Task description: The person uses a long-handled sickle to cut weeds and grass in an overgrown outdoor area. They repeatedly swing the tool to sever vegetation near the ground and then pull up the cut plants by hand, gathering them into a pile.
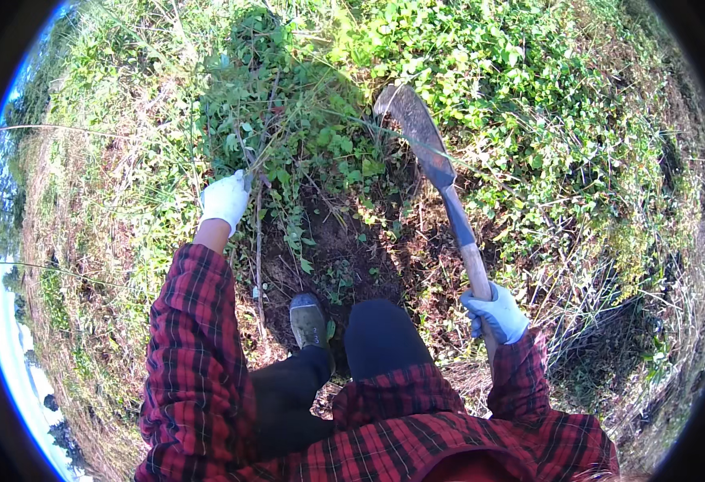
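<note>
My right hand [497, 313], in a white and grey work glove, grips the wooden handle [475, 271] of a billhook. Its curved, rust-marked blade [420, 129] points up and away from me, the hooked tip bent to the left over the green growth. My left hand [226, 199], in a white glove, is closed around a bunch of leafy stems [256, 153] at the left. Leaves and thin stalks spread above that hand, and its fingertips are partly hidden among them.
Low leafy plants [497, 78] cover the slope ahead. Dark bare soil [340, 241] shows in front of my boot [307, 319]. A long thin woody stem [259, 259] runs down left of the boot. Dry grass stalks [581, 307] lie at the right.
</note>
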The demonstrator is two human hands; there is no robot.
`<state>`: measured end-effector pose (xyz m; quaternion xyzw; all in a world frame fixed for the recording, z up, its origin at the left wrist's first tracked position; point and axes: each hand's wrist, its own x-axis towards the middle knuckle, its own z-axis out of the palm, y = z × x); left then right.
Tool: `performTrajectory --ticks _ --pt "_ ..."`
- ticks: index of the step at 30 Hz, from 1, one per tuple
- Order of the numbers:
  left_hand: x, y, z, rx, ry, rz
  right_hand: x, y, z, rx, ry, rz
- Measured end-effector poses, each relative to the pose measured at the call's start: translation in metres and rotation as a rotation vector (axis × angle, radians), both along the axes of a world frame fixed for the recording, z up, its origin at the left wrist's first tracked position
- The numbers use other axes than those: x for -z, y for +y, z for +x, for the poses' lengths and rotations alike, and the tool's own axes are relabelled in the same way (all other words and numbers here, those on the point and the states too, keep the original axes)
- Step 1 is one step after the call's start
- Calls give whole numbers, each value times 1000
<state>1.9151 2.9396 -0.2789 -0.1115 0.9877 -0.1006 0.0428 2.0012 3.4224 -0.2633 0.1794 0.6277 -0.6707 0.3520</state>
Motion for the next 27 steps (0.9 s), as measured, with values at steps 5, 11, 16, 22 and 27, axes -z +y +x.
performTrajectory --ticks 5,11,16,22,27 --pt "-1 -15 15 -19 37 17 -107 -34 -106 137 707 94" --pt "10 11 0 28 136 117 -148 -78 -291 328 1228 19" --pt "7 -5 22 -66 52 98 15 -141 -222 -28 650 278" --pt "2 -12 21 -68 94 101 120 -42 8 -142 65 228" --pt "26 -38 23 -107 51 58 8 -63 -14 -114 -70 100"
